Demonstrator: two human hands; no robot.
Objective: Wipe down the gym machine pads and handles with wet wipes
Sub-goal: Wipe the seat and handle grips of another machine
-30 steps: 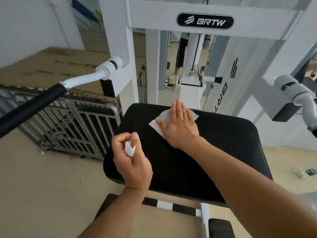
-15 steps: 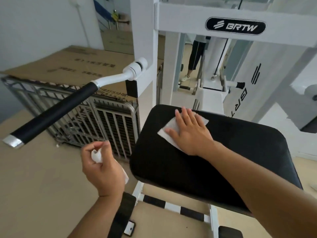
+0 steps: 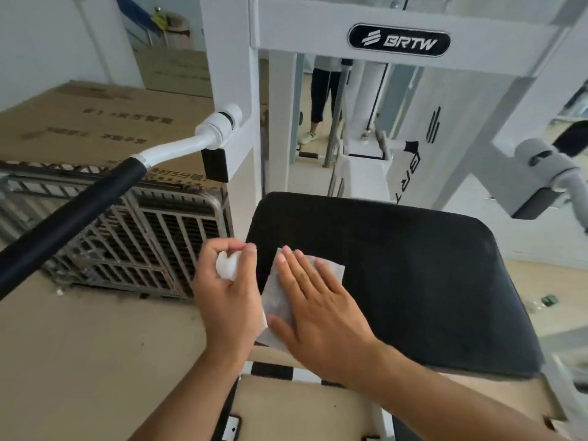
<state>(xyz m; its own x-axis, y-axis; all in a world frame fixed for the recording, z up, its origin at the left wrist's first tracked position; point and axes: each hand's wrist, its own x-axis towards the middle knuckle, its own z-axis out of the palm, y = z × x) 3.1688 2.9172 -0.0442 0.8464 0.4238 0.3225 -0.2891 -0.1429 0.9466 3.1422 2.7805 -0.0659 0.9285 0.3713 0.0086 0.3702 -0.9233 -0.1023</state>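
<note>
Wet wipe [image 3: 280, 297] lies flat under right hand [image 3: 321, 316] on pad [image 3: 413, 281].

The black handle [image 3: 63, 218] runs off the left edge, and the right hand [image 3: 321, 316] covers most of the wipe [image 3: 276, 297].

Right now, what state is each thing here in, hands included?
Right hand: flat, fingers straight, pressing the wipe onto the pad.
Wipe: spread open, lying at the pad's near left corner.
Left hand: fingers curled round a crumpled wipe, beside the pad.
Pad: black, level, mostly uncovered.
Handle: black grip, untouched.
</note>
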